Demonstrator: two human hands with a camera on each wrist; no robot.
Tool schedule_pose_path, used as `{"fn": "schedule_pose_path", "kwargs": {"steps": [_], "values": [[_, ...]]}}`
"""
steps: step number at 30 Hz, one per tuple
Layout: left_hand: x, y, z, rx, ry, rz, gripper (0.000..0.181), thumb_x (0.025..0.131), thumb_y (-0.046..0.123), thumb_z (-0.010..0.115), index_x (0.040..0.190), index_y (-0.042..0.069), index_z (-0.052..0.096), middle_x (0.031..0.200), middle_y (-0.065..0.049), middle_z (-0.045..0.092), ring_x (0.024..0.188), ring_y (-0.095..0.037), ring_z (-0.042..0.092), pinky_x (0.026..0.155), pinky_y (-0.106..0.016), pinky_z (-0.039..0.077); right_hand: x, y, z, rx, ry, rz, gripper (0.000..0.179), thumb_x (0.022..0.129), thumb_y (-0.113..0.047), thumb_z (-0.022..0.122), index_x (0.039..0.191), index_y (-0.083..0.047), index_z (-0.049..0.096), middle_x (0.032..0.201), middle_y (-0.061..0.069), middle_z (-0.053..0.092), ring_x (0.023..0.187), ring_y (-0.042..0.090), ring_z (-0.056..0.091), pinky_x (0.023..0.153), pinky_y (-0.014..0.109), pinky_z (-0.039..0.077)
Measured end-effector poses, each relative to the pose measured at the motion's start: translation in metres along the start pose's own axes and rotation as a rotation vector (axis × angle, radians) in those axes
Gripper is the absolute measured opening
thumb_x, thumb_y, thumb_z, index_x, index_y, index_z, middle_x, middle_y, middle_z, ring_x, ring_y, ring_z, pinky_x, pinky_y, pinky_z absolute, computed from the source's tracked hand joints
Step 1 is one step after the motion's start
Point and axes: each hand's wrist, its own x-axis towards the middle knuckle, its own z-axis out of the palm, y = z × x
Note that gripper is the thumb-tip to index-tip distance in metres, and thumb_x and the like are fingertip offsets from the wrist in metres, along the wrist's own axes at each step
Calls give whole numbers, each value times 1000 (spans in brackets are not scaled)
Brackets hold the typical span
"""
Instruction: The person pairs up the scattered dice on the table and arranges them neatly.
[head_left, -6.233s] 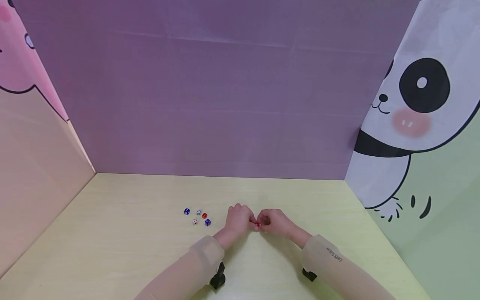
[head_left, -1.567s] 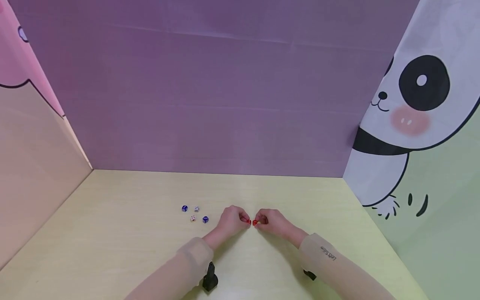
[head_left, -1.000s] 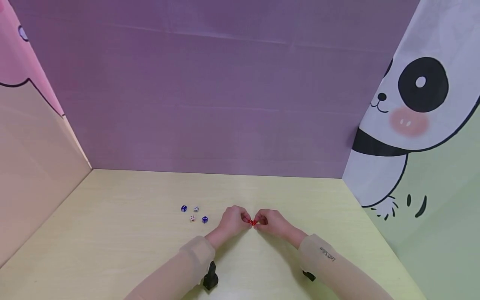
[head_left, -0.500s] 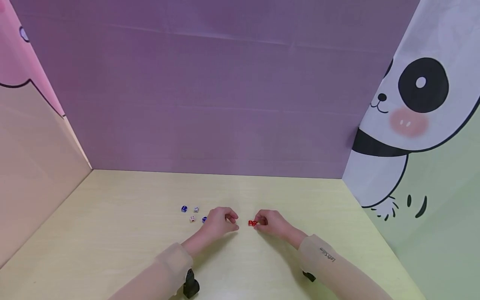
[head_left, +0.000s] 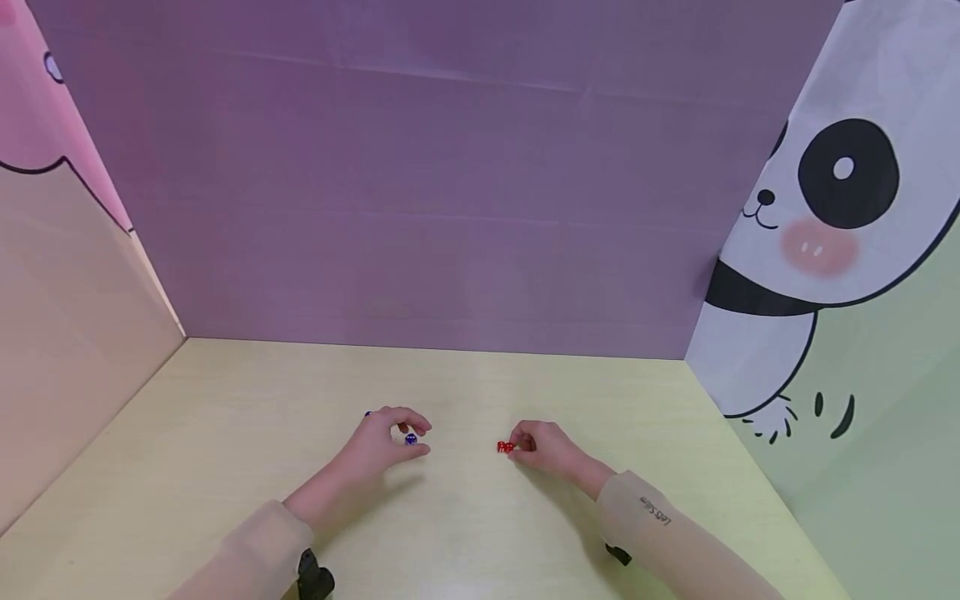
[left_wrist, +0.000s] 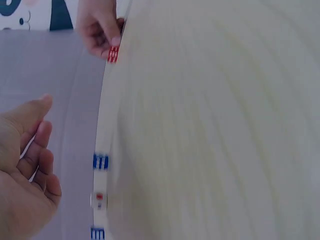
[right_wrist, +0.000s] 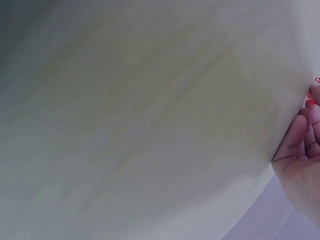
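Two red dice sit side by side on the table. My right hand pinches the right-hand one between thumb and fingertips. My left hand is spread over the other dice, thumb and fingers apart, with nothing held. A blue die shows in the gap between its thumb and fingers. Another blue die peeks out behind that hand, which hides the white dice in the head view. In the left wrist view, a white die stands between two blue ones, below my left hand's fingers.
The pale wooden table runs back to a purple wall panel. A panel with a panda picture stands on the right, and a pink one on the left.
The left hand brought a second red die from the group to beside the first, let it go, and moved left over the remaining dice. The right hand stayed at its red die.
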Motion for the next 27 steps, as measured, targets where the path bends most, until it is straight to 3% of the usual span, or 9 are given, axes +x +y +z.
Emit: {"fn": "schedule_pose_path", "kwargs": {"steps": [10,13,20,27], "values": [[-4,-28,-40,64,-37,-22,30,78,13,77,106,10,66,99,1,63,98,-25,49,80,-39,41,-2,-3,-2,6,4,8,10,83,-8,70,87,-8,61,70,-4,48,66,8,42,59,19,37],[-3,-34,-48,93,-73,-20,33,78,15,77,108,8,65,99,-2,63,96,-24,48,79,-36,42,-1,-3,-2,7,3,11,10,83,-8,70,87,-7,61,70,-4,48,66,9,42,59,19,36],[4,-50,-54,143,-155,8,35,78,10,76,110,4,64,99,-2,64,89,-19,49,72,-23,45,-2,-3,-2,16,-1,6,10,83,-8,70,87,-7,61,70,-4,47,65,9,42,58,19,36],[9,-59,-52,103,-200,64,28,80,7,73,107,2,66,97,-4,66,87,-18,55,76,-25,47,-2,-2,-1,0,1,-23,11,84,-8,70,88,-6,60,69,-3,47,64,10,41,57,20,35]]}}
